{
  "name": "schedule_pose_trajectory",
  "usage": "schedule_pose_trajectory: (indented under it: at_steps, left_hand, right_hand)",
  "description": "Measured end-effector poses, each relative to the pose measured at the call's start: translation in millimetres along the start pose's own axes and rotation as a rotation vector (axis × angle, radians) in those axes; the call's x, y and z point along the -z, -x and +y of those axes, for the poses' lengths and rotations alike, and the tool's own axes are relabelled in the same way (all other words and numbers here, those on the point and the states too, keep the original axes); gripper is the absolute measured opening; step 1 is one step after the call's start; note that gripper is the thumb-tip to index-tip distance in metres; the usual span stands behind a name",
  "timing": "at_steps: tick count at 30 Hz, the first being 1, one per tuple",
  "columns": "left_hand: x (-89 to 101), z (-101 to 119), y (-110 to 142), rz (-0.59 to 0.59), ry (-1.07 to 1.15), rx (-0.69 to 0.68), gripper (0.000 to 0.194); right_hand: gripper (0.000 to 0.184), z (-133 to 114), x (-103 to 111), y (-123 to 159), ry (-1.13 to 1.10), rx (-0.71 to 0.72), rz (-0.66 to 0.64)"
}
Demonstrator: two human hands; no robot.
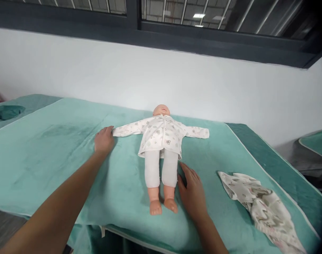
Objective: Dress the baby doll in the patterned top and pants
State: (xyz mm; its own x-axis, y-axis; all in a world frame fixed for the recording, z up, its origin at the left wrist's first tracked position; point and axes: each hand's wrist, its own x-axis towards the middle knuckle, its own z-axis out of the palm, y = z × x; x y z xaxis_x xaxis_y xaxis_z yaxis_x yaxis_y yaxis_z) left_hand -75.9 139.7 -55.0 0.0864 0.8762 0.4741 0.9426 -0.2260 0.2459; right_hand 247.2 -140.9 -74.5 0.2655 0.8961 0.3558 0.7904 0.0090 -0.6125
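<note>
A baby doll point(161, 148) lies on its back on a teal towel point(57, 151), head toward the wall. It wears a white printed top and white leggings, with bare feet near the front edge. My left hand point(104, 139) rests flat on the towel, fingers open, touching the cuff of the doll's outstretched sleeve. Beside the doll's lower leg, my right hand point(192, 190) lies flat and open on the towel, its fingers against the leg.
A crumpled patterned cloth point(258, 204) lies on the towel to the right. A darker green cover point(272, 158) borders the right side. A white wall and a dark window frame stand behind. Another teal-covered surface point(316, 141) shows at far right.
</note>
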Motion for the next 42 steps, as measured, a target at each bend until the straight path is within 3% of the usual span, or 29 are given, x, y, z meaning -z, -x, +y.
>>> schedule_pose_trajectory:
  at_steps: [2,5,7,8,11,15,17,19,23,26,32,38,42]
  left_hand:
    - [-0.5,1,0,0.097,0.08,-0.015,0.04]
    - [-1.1,10,9,0.332,0.218,0.023,0.035]
    - [-0.7,22,24,0.449,0.315,0.078,0.032]
    - [-0.1,29,33,0.454,0.372,0.096,0.03]
    - [4.4,46,60,0.275,0.609,0.127,0.028]
    - [16.0,62,83,0.038,0.869,0.262,0.031]
    - [22.4,74,91,-0.112,0.835,0.213,0.032]
    - [27.3,92,97,-0.216,0.663,0.137,0.032]
    - [29.9,127,108,-0.214,0.353,0.072,0.024]
    - [27.5,140,111,-0.236,0.3,-0.024,0.021]
    - [24.1,139,111,-0.202,0.232,-0.106,0.022]
    - [26.6,135,112,-0.151,0.298,-0.045,0.013]
    - [33.8,135,119,-0.133,0.413,-0.031,0.012]
  right_hand:
    - [0.045,-2,-1,0,0.04,-0.037,0.044]
    - [0.047,-8,-2,-21,0.036,-0.259,0.137]
    - [0.051,-11,-3,-42,0.058,-0.373,0.114]
    - [0.05,-12,-3,-52,0.082,-0.403,0.083]
    - [0.043,-11,-7,-73,0.124,-0.423,0.028]
    - [0.038,-2,-11,-78,0.056,-0.362,0.086]
    - [0.039,5,-12,-77,-0.024,-0.339,0.154]
    - [0.041,11,-13,-76,-0.112,-0.323,0.227]
    - [0.042,17,-13,-75,-0.184,-0.318,0.351]
    - [0.041,14,-13,-75,-0.163,-0.35,0.315]
    - [0.04,2,-11,-75,0.01,-0.402,0.179]
    - [0.034,6,-8,-72,-0.104,-0.37,0.285]
    - [0.04,0,-6,-53,-0.195,-0.354,0.308]
